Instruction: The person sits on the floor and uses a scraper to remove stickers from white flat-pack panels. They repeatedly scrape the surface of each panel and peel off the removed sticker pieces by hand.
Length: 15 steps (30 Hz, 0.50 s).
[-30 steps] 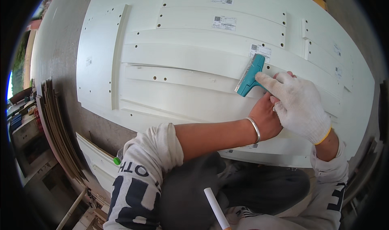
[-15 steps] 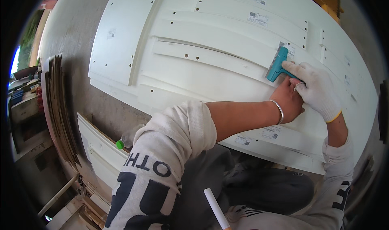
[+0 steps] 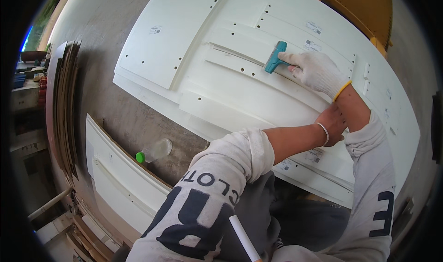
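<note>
My right hand (image 3: 319, 75), in a white knit glove with a yellow cuff edge, is closed round the handle of a teal scraper (image 3: 276, 58). The scraper's wide head rests over the long white strips near the middle of the stack. My bare left hand (image 3: 331, 125), with a silver bangle at the wrist, is low on the white panels (image 3: 249, 89), just below the right wrist. Its fingers are mostly hidden behind the right forearm. Drilled holes and small labels mark the panels, which overlap in layers.
A clear bottle with a green cap (image 3: 140, 157) lies to the left, beside another white panel (image 3: 115, 174). Thin boards (image 3: 64, 109) stand stacked at the far left. A yellow-orange structure (image 3: 360, 8) borders the far right. A cigarette (image 3: 244, 238) juts in at the bottom.
My right hand has moved left with the scraper, away from a label and my left hand. The view has shifted, showing more of the bottle. The left hand now sits apart below the right wrist.
</note>
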Available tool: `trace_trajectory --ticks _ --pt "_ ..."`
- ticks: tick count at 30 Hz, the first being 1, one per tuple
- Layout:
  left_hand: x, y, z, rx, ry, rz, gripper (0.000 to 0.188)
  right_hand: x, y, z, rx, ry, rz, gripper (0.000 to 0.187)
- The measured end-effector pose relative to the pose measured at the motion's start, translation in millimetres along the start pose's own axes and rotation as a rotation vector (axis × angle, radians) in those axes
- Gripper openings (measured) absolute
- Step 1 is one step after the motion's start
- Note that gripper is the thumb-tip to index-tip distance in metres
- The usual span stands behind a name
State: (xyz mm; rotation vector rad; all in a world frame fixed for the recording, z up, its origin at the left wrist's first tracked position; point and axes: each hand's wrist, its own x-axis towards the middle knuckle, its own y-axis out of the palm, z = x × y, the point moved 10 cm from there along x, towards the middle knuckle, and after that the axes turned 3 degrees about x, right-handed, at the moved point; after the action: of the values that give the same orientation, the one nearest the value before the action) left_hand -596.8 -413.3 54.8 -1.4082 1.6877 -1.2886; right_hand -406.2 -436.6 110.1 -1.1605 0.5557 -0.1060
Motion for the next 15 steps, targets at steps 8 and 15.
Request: trace_trajectory --ticks 8,15 --pt "1.5 16.6 5.1 -0.525 0.043 -0.132 0.063 101.3 -7.0 89.3 -0.071 -0.185 -0.006 0.044" --pt "4.9 14.6 9.9 -0.538 0.042 -0.14 0.062 130.0 -22.0 118.3 -0.118 -0.182 0.039 0.045"
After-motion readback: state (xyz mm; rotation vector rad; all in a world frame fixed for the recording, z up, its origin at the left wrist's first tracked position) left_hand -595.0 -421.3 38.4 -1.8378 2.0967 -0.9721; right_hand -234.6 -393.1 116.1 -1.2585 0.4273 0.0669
